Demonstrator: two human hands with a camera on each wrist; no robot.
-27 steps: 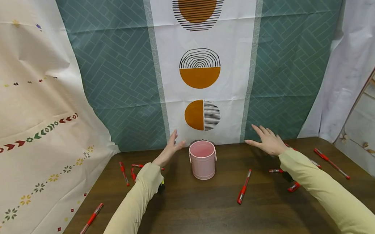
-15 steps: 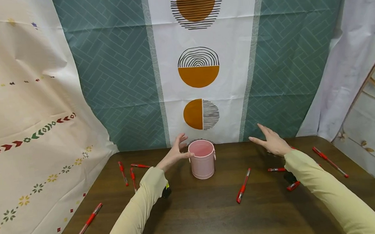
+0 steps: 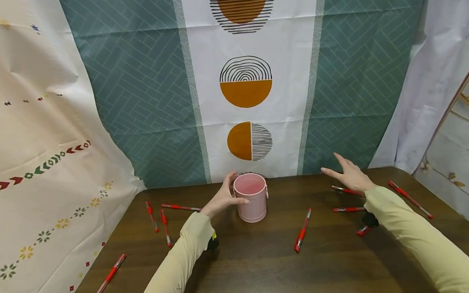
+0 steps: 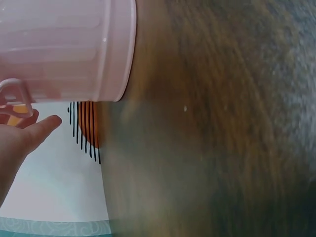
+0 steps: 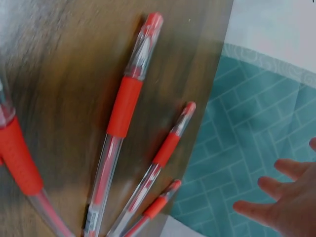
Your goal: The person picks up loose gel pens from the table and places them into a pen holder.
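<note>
A pink bucket (image 3: 251, 202) with small side handles stands upright near the table's back edge; the left wrist view shows its lower wall (image 4: 59, 54) close up. My left hand (image 3: 222, 199) is at its left side, thumb over the front of the wall and fingers by the rim. In the left wrist view a gap shows between a fingertip (image 4: 49, 123) and the wall. My right hand (image 3: 353, 177) hovers with spread fingers at the back right, holding nothing. Red pens lie below it, including one clear-barrelled pen (image 5: 123, 108) in the right wrist view.
A red pen (image 3: 303, 230) lies right of the bucket, another pen (image 3: 409, 199) at the far right. Several more lie on the left, among them a pen (image 3: 103, 285) near the left edge. Patterned cloth (image 3: 149, 102) hangs behind the brown table (image 3: 247, 272).
My left hand has moved right to the bucket, its thumb now across the front. The right hand has drifted a little to the right. The bucket still stands on the table.
</note>
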